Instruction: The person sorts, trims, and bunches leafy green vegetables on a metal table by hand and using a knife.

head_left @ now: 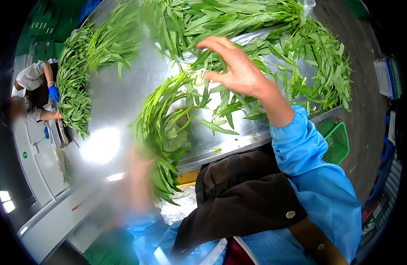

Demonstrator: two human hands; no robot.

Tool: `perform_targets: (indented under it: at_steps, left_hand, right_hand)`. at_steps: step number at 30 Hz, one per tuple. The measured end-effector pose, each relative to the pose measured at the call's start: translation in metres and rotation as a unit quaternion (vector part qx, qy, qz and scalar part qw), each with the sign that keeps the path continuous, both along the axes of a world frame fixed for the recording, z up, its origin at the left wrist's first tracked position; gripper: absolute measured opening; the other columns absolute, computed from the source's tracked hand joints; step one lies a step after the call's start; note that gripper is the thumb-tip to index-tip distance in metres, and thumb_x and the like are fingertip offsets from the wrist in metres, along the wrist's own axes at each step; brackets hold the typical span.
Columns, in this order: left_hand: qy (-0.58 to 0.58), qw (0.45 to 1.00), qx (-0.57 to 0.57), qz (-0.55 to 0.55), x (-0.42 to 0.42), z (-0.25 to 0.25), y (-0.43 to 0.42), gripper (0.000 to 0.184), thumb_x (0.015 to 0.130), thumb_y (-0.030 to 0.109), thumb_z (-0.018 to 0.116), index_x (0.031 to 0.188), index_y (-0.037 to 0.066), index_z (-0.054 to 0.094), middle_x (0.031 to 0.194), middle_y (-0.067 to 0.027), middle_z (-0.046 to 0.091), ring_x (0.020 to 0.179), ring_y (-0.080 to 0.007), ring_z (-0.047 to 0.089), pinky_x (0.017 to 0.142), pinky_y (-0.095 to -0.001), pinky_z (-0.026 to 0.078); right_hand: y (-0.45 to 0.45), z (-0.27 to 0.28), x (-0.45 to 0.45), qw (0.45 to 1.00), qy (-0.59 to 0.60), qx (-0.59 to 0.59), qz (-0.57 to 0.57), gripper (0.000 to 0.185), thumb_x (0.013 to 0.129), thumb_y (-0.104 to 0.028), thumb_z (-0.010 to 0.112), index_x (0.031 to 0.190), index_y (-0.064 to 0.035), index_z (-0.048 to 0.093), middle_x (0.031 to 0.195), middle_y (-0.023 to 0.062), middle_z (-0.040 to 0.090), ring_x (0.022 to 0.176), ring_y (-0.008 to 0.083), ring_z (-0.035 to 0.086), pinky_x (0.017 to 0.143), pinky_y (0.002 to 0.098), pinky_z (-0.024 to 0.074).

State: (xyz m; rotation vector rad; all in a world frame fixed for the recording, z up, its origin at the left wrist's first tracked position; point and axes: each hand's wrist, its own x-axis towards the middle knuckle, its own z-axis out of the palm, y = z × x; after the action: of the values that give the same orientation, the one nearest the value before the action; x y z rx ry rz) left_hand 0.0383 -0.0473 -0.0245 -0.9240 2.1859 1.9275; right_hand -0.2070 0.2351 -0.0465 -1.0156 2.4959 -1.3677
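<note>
My left hand [141, 170], blurred and partly hidden, is closed on a bunch of water spinach [161, 110] at the table's near edge. The bunch arches over, its pale green stems at the top and its leaves hanging below. My right hand [236, 70] is raised over the table with fingers apart and curved, holding nothing. Beneath and beside it lie loose stems and leaves [225, 106], with cut bits scattered about. Behind it spreads a large heap of water spinach [221, 17], partly on clear plastic.
The metal table [111, 101] carries more bunches [75, 75] along its left side. Another person [35, 79], one hand blue-gloved, stands there by the greens. A green basket [336, 143] sits below the table on the right. More green crates [44, 26] are at upper left.
</note>
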Motion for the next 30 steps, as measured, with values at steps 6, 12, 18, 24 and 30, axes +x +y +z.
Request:
perform_targets:
  at_steps: [6,12,18,24,30]
  left_hand:
    - [-0.050,0.999,0.005,-0.008,-0.008,0.006,0.005,0.068,0.059,0.006,0.082,0.120,0.000,0.054,0.100,-0.0045,0.065,0.086,-0.0147,0.063,0.079,-0.0283,0.052]
    - [-0.062,0.998,0.002,0.009,-0.006,0.015,0.013,0.074,0.058,0.004,0.082,0.125,0.000,0.051,0.106,-0.0045,0.064,0.092,-0.0145,0.061,0.086,-0.0293,0.049]
    - [-0.056,0.997,-0.023,-0.049,-0.008,0.003,0.009,0.074,0.058,0.006,0.084,0.125,0.001,0.051,0.108,-0.0041,0.063,0.094,-0.0145,0.061,0.087,-0.0296,0.048]
    - [-0.014,0.994,-0.035,-0.100,-0.005,-0.002,0.008,0.076,0.056,0.008,0.086,0.123,0.001,0.052,0.109,-0.0041,0.063,0.097,-0.0147,0.060,0.089,-0.0299,0.047]
    - [-0.039,0.995,0.008,-0.095,0.002,-0.003,-0.003,0.077,0.057,0.002,0.084,0.125,0.002,0.048,0.109,-0.0105,0.060,0.097,-0.0216,0.060,0.080,-0.0334,0.053]
  right_hand:
    - [-0.027,0.018,0.013,0.985,0.162,-0.030,0.047,0.044,0.070,-0.021,0.077,0.109,-0.0090,0.061,0.123,0.0108,0.054,0.112,0.0305,0.052,0.093,0.0400,0.0438]
    - [-0.004,0.037,-0.006,0.973,0.162,-0.144,0.084,0.018,0.072,-0.017,0.075,0.086,-0.0095,0.067,0.093,0.0029,0.064,0.086,0.0218,0.059,0.073,0.0338,0.0462]
    - [-0.044,0.017,0.040,0.976,0.207,0.007,0.063,0.017,0.074,-0.024,0.074,0.079,-0.0105,0.066,0.096,0.0027,0.055,0.093,0.0208,0.051,0.077,0.0340,0.0392]
    - [-0.041,0.003,0.028,0.982,0.050,-0.009,0.182,0.020,0.079,-0.023,0.069,0.087,-0.0044,0.066,0.100,0.0091,0.059,0.098,0.0283,0.052,0.086,0.0402,0.0405]
    - [-0.031,-0.003,0.024,0.962,-0.201,-0.106,0.148,0.022,0.088,-0.019,0.062,0.099,-0.0003,0.058,0.087,0.0119,0.067,0.082,0.0271,0.064,0.077,0.0358,0.0468]
